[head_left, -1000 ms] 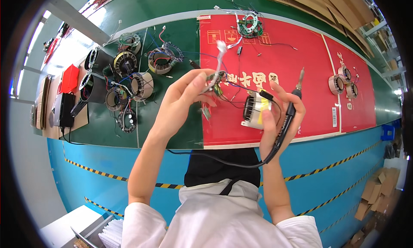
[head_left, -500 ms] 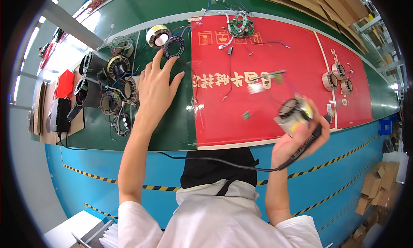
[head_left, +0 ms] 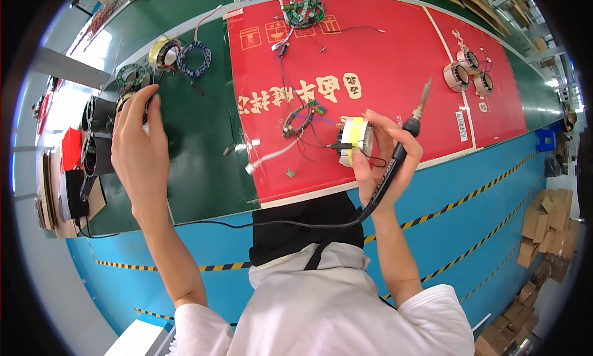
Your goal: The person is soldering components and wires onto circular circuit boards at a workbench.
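In my right hand (head_left: pixel 389 161) is a motor stator (head_left: pixel 354 140), a short white ring wrapped with yellow tape. The same hand also keeps a soldering iron (head_left: pixel 384 186), its metal tip pointing up and away. Wires run from the stator to a ring-shaped circuit board (head_left: pixel 298 122) over the red sheet, and a white connector (head_left: pixel 250 169) hangs by a white lead. My left hand (head_left: pixel 139 149) has its fingers stretched, bent at the tips, over the motor parts at the left; it covers most of them, and no held thing shows.
Black cylindrical housings (head_left: pixel 99 155) stand at the left edge near a black box (head_left: pixel 74 192). Beyond my left hand lie another stator (head_left: pixel 164 52) and a dark ring board (head_left: pixel 194 59). Green circuit boards (head_left: pixel 304 13) sit at the back, several stators (head_left: pixel 457 76) at the right. The iron's cord (head_left: pixel 278 223) crosses my front.
My left hand has moved left, from beside the dark ring board to the motor parts. My right hand has brought the stator left and turned it; the iron's tip now points away from me.
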Demonstrator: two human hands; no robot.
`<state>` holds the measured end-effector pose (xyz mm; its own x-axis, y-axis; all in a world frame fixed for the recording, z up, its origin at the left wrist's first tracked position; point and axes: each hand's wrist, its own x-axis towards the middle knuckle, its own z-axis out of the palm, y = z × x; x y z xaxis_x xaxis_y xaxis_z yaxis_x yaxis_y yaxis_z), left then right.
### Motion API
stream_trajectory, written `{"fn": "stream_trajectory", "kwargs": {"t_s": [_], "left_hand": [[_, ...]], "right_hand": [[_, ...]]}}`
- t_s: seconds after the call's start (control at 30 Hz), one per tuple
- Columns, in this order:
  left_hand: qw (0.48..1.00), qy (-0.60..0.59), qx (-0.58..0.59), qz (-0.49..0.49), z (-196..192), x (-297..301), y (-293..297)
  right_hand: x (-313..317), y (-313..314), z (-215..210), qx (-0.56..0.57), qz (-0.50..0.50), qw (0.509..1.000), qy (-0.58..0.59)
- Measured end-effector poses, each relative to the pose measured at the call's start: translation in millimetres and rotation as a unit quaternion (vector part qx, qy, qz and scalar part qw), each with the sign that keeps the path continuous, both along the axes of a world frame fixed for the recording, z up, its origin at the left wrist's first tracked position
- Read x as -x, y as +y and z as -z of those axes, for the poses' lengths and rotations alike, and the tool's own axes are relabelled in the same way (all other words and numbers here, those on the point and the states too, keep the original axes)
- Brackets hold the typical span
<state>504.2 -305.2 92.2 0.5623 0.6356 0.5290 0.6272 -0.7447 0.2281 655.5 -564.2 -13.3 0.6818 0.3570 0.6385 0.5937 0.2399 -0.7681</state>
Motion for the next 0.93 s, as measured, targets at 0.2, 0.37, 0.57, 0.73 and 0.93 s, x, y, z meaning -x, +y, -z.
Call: {"fn": "stream_trajectory", "kwargs": {"t_s": [0.2,0.37,0.57,0.73,0.93], "left_hand": [[0.975,-0.107,0.074,0.179,0,-16,-41],[0.892,-0.141,0.292,0.315,3,-24,-93],[0.893,-0.024,0.374,0.250,29,-51,-105],[0.928,0.032,0.325,0.181,35,-47,-88],[0.921,0.082,0.330,0.189,30,-42,-89]], "right_hand": [[6,-10,1,0.068,-0.011,0.997,-0.032],[25,-8,1,0.129,0.007,0.988,-0.084],[49,7,6,0.101,0.036,0.993,-0.059],[60,2,12,0.098,-0.049,0.993,-0.032],[57,7,18,0.005,-0.067,0.997,0.027]]}}
